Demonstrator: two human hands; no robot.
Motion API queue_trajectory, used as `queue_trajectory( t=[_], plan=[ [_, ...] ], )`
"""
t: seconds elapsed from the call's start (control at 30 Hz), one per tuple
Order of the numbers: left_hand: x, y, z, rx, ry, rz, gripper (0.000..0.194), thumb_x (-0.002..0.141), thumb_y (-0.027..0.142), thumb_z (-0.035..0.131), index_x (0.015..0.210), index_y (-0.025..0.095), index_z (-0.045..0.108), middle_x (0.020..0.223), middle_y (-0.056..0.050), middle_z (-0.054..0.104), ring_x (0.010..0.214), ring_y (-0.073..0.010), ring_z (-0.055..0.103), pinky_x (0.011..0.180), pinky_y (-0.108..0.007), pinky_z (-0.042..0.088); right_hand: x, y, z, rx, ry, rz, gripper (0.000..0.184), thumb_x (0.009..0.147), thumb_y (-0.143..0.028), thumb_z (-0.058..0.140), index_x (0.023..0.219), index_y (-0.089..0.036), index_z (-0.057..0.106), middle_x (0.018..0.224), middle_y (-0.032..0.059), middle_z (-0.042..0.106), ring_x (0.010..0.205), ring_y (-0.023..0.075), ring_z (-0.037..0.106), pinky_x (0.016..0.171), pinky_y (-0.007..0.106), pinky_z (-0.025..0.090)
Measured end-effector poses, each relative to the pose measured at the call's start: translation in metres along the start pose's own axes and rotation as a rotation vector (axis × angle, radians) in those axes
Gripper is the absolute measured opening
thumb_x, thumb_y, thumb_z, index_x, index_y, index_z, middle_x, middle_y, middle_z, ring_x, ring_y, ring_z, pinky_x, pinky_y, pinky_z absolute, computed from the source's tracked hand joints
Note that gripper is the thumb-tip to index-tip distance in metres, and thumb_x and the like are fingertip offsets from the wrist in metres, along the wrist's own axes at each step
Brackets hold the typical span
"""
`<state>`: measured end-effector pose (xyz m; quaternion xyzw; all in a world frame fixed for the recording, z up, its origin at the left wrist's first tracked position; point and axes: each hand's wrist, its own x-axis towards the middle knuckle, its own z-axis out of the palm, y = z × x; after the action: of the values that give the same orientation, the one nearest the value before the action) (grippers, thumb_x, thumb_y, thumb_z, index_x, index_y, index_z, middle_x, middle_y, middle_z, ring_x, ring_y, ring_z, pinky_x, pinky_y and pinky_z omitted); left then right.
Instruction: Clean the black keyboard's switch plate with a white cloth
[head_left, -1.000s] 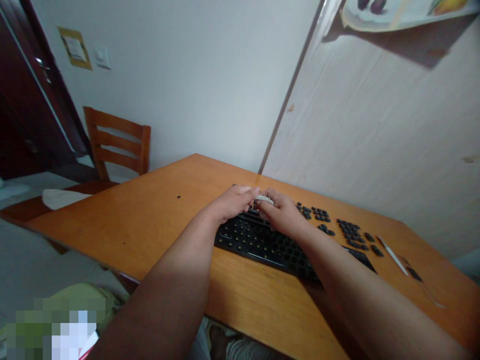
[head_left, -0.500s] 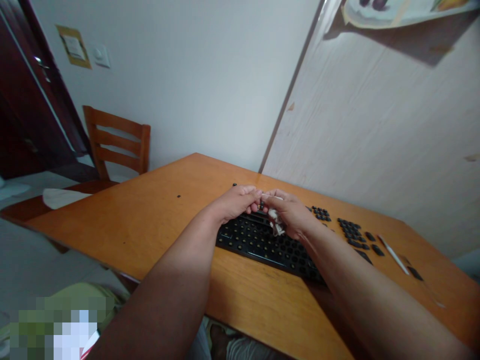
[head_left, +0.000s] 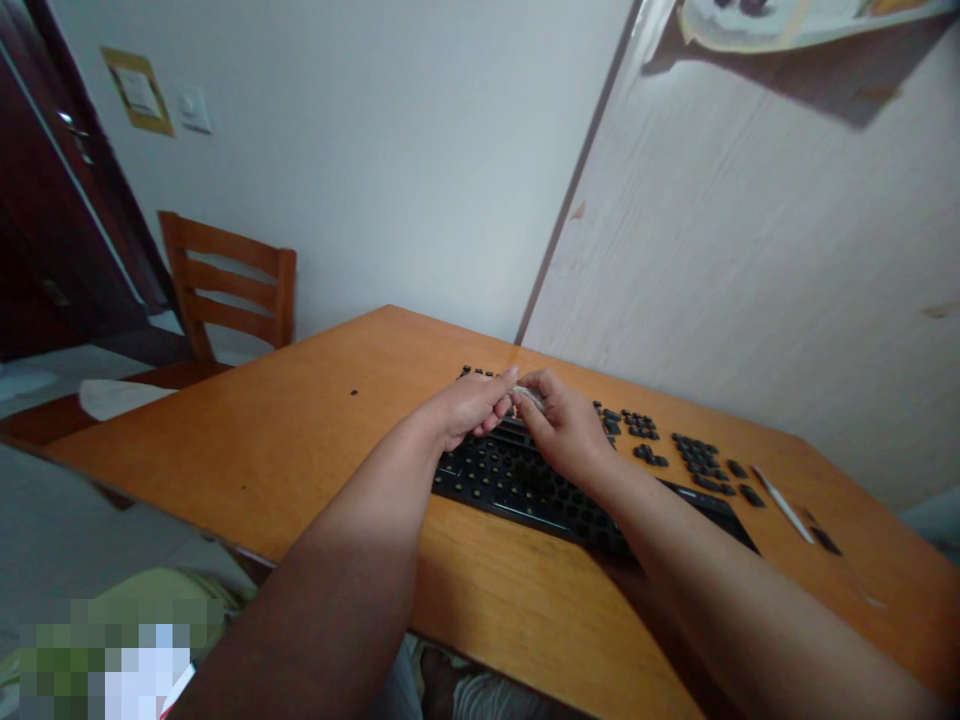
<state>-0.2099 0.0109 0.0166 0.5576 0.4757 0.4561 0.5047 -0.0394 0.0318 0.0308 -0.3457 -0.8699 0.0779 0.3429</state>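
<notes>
Both of my hands meet above the back edge of a black keyboard (head_left: 517, 490) whose keycaps are off, its key sockets bare. My right hand (head_left: 562, 420) is closed, pinching a crumpled white cloth (head_left: 529, 395) between thumb and fingers; most of the cloth is hidden in the grip. Close beside it, fingertip to fingertip, my left hand (head_left: 476, 405) is closed with its thumb pressed over the fingers. Whatever it pinches is too small and covered to make out. Behind the left hand a few loose black keycaps (head_left: 478, 373) show on the table.
More keycaps (head_left: 697, 460) lie in groups on the wooden table (head_left: 315, 430), right of the keyboard. A white pen-like stick (head_left: 784, 505) and a small dark item (head_left: 826, 541) are further right. One tiny black piece (head_left: 354, 392) lies left. A wooden chair (head_left: 232, 285) stands beyond.
The white cloth hung below my right hand half a second ago; now it is bunched up between the fingers. My right hand has turned and shifted slightly left. The left hand stays nearly in place.
</notes>
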Motion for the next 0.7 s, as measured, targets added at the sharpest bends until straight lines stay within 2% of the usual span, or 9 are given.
queue_trajectory(
  t=[0.1, 0.17, 0.27, 0.33, 0.53, 0.7],
  plan=[
    [-0.002, 0.002, 0.001, -0.024, 0.016, 0.054, 0.053, 0.088, 0.064, 0.048, 0.061, 0.019, 0.047, 0.046, 0.005, 0.04, 0.041, -0.0071, 0.033, 0.041, -0.022, 0.024, 0.0, 0.002, -0.001, 0.051, -0.005, 0.01, 0.02, 0.093, -0.038, 0.053, 0.101, -0.022, 0.062, 0.089, 0.0052, 0.069, 0.078, 0.0205, 0.062, 0.069, 0.032, 0.043],
    [-0.002, 0.002, 0.001, 0.0, 0.027, 0.084, 0.049, 0.089, 0.061, 0.05, 0.065, 0.018, 0.049, 0.051, 0.004, 0.043, 0.044, -0.007, 0.036, 0.043, -0.021, 0.027, 0.001, 0.001, -0.003, 0.171, -0.039, 0.069, 0.022, 0.091, -0.041, 0.056, 0.098, -0.021, 0.062, 0.082, 0.0032, 0.067, 0.072, 0.0183, 0.06, 0.066, 0.031, 0.044],
    [-0.001, 0.002, 0.001, 0.058, 0.011, 0.141, 0.045, 0.091, 0.058, 0.048, 0.072, 0.017, 0.054, 0.06, 0.003, 0.05, 0.051, -0.0078, 0.043, 0.047, -0.021, 0.032, 0.001, -0.003, -0.01, 0.493, -0.177, 0.268, 0.03, 0.088, -0.05, 0.06, 0.097, -0.022, 0.059, 0.062, -0.0044, 0.056, 0.049, 0.0122, 0.047, 0.05, 0.026, 0.038],
    [0.0, 0.002, 0.0, 0.096, -0.007, 0.192, 0.043, 0.092, 0.055, 0.046, 0.076, 0.016, 0.057, 0.063, 0.001, 0.053, 0.055, -0.0088, 0.047, 0.05, -0.021, 0.035, 0.001, -0.005, -0.014, 0.686, -0.241, 0.393, 0.033, 0.085, -0.053, 0.062, 0.095, -0.022, 0.056, 0.056, -0.0076, 0.05, 0.042, 0.0096, 0.038, 0.042, 0.023, 0.032],
    [-0.001, 0.004, 0.002, 0.18, -0.033, 0.298, 0.044, 0.095, 0.052, 0.043, 0.082, 0.015, 0.062, 0.071, -0.001, 0.06, 0.061, -0.0098, 0.052, 0.058, -0.022, 0.042, 0.006, -0.004, -0.017, 0.953, -0.205, 0.504, 0.029, 0.079, -0.045, 0.07, 0.077, -0.019, 0.057, 0.069, -0.0008, 0.059, 0.053, 0.0094, 0.047, 0.048, 0.023, 0.036],
    [-0.003, 0.008, 0.006, 0.145, 0.029, 0.286, 0.045, 0.095, 0.053, 0.043, 0.078, 0.015, 0.061, 0.068, -0.001, 0.06, 0.059, -0.0101, 0.052, 0.056, -0.023, 0.042, 0.009, -0.005, -0.013, 0.954, -0.144, 0.504, 0.027, 0.078, -0.043, 0.071, 0.081, -0.021, 0.056, 0.068, -0.0025, 0.061, 0.051, 0.0092, 0.046, 0.046, 0.022, 0.035]
  ],
)
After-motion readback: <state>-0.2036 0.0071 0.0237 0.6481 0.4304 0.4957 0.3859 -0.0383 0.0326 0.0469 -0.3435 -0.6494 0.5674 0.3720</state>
